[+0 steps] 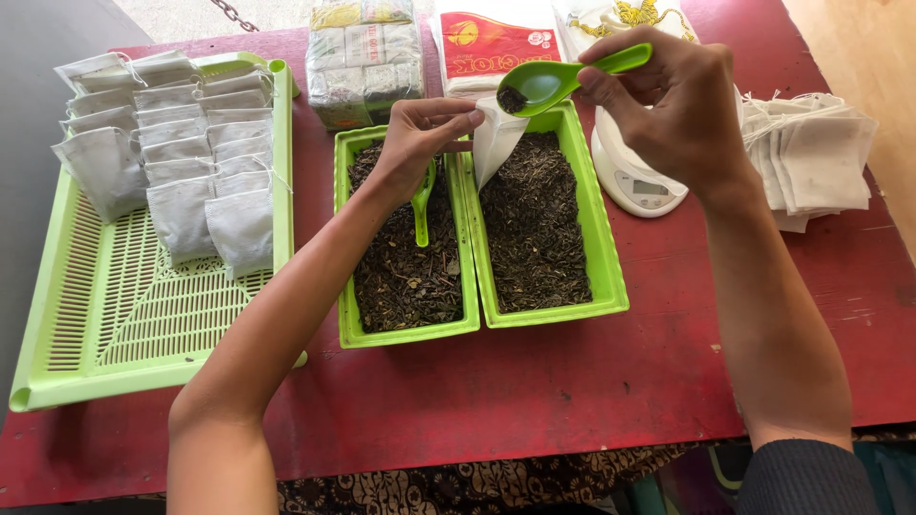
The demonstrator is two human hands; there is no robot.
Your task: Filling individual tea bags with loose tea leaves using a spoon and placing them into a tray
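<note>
My left hand [425, 138] pinches the top of a small white tea bag [493, 143] and holds it open over the right green tray of loose tea [603, 257]. A green plastic spoon [563, 78] is gripped in my right hand [682, 100], its bowl carrying a little dark tea tilted at the bag's mouth. A second green spoon [423, 205] lies in the left green tray of loose tea [345, 286], just under my left wrist.
A large slotted green tray [114, 324] at the left holds several filled white bags [181, 153]. A white kitchen scale [634, 181] sits behind my right hand. Empty white bags [821, 157] are stacked at the right. Wrapped tea packets [364, 57] lie at the back of the red table [572, 381].
</note>
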